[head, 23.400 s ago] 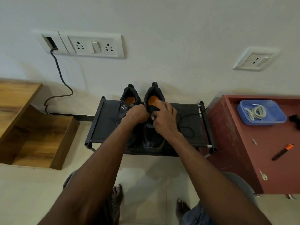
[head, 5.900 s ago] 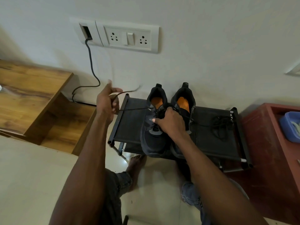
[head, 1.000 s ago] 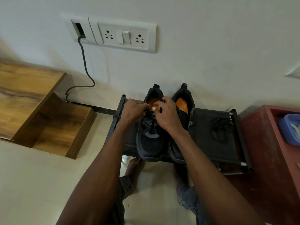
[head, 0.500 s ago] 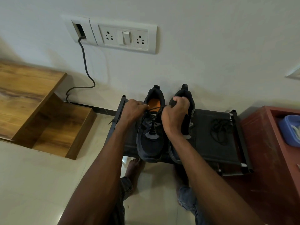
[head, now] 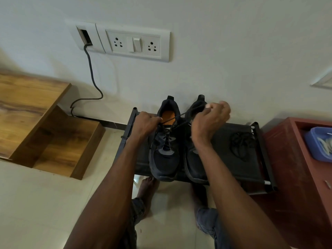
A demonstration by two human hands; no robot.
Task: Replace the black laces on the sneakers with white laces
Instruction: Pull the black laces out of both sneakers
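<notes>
From the head view I see two black sneakers side by side on a low black rack [head: 233, 168] against the wall, toes toward me. The left sneaker [head: 166, 151] shows an orange insole and grey panels, and it is still threaded with a black lace [head: 177, 118]. My left hand [head: 144, 125] pinches one end of that lace at the shoe's collar, fingers curled tight on it. My right hand [head: 211, 119] is raised over the right sneaker [head: 195, 164], fingers clamped on the other end, the lace taut between them. A loose black lace [head: 240, 143] lies bunched on the rack's right part (apart from both shoes). White laces [head: 326, 145] sit in a blue tray [head: 311, 141] on the red cabinet [head: 291, 159].

Half a second ago my right hand sat lower, at the right sneaker's collar; it has since pulled up and rightward, drawing the lace out longer.
</notes>
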